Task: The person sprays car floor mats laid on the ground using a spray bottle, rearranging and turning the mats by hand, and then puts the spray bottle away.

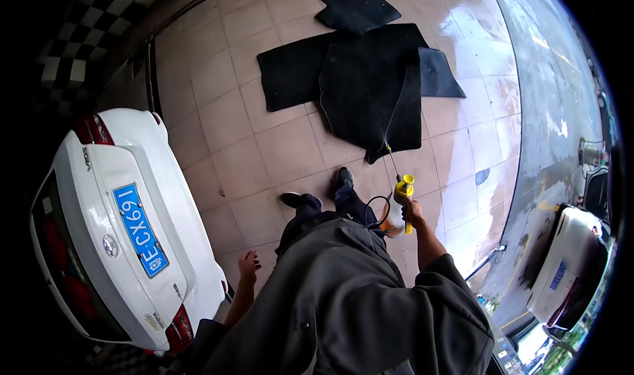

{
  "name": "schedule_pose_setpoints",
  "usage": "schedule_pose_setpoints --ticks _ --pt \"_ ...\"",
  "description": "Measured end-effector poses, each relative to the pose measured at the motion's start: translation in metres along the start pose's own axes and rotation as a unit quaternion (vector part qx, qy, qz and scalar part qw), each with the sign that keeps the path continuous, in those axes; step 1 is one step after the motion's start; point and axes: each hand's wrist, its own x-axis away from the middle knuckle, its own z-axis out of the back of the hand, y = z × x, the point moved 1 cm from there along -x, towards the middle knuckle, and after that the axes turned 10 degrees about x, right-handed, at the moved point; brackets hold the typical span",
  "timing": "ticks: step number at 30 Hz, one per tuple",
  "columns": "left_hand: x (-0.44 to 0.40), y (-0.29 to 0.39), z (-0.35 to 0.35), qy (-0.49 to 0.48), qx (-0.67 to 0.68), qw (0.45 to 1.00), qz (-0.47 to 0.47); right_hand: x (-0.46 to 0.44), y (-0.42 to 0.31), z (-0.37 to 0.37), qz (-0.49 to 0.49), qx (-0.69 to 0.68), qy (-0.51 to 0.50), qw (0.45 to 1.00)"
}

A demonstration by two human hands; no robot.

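My right hand point(413, 214) is wrapped round the yellow spray gun point(404, 187), which has a thin wand point(393, 164) pointing away toward the mats. A dark hose point(378, 206) loops beside it near my legs. Ahead of my feet, black car floor mats lie overlapping on the tiles: a large one point(370, 84) on top, one reaching left point(290, 71), a piece at the right point(439, 74) and another at the far end point(358, 6). My left hand point(249, 265) hangs at my side with fingers loosely bent and apart, holding nothing, near the white car.
A white car point(165, 197) stands close on the left, its rear toward me. Pinkish floor tiles point(231, 150) look wet and shiny at the right. Beyond the tile edge lies a wet grey pavement point(555, 98), with another white car point(568, 263) parked there.
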Motion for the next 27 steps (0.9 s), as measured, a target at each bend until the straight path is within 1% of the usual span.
schedule_pose_setpoints --ticks 2,4,6,8,10,12,14,16,18,19,20,21,22,23,25,26,27 --pt "0.008 0.013 -0.017 -0.051 -0.037 0.997 -0.035 -0.019 0.006 0.005 0.003 -0.016 -0.004 1.000" --pt "0.015 0.025 -0.030 -0.050 -0.054 0.996 -0.048 -0.029 0.007 0.006 0.006 -0.030 -0.006 1.000" --pt "0.023 0.039 -0.044 -0.051 -0.065 0.995 -0.062 -0.037 -0.004 0.008 0.028 -0.039 0.028 0.998" --pt "0.032 0.055 -0.054 -0.059 -0.109 0.990 -0.066 -0.052 -0.012 0.009 0.043 -0.075 0.031 0.996" --pt "0.033 0.069 -0.062 -0.052 -0.136 0.987 -0.069 -0.065 -0.023 0.008 0.068 -0.074 0.080 0.992" --pt "0.028 0.080 -0.066 -0.042 -0.165 0.983 -0.068 -0.075 -0.033 0.009 0.081 -0.087 0.082 0.990" --pt "0.016 0.096 -0.069 -0.097 -0.181 0.975 -0.088 -0.078 -0.045 0.007 0.084 -0.086 0.078 0.990" --pt "0.010 0.118 -0.078 -0.097 -0.201 0.970 -0.092 -0.085 -0.049 0.002 0.089 -0.044 0.062 0.993" --pt "-0.002 0.139 -0.096 -0.100 -0.222 0.965 -0.094 -0.092 -0.057 -0.003 0.077 0.025 0.045 0.996" --pt "-0.013 0.150 -0.105 -0.113 -0.249 0.954 -0.123 -0.100 -0.052 -0.008 0.070 0.021 0.045 0.996" --pt "-0.025 0.161 -0.118 -0.129 -0.274 0.941 -0.151 -0.110 -0.044 -0.016 0.099 0.103 0.063 0.988" --pt "-0.042 0.173 -0.136 -0.133 -0.281 0.939 -0.150 -0.121 -0.038 -0.024 0.126 0.185 0.080 0.971" --pt "-0.057 0.184 -0.158 -0.175 -0.310 0.910 -0.212 -0.111 -0.044 -0.032 0.091 0.177 0.055 0.978" --pt "-0.072 0.196 -0.185 -0.220 -0.335 0.874 -0.274 -0.109 -0.038 -0.044 0.107 0.242 0.081 0.961" --pt "-0.083 0.213 -0.267 -0.293 -0.350 0.843 -0.285 -0.095 -0.037 -0.065 0.095 0.236 0.077 0.964" --pt "-0.083 0.215 -0.310 -0.321 -0.385 0.818 -0.284 -0.081 -0.044 -0.074 0.087 0.219 0.080 0.969" --pt "-0.076 0.210 -0.358 -0.367 -0.429 0.727 -0.390 -0.075 -0.045 -0.080 0.067 0.219 0.090 0.969"
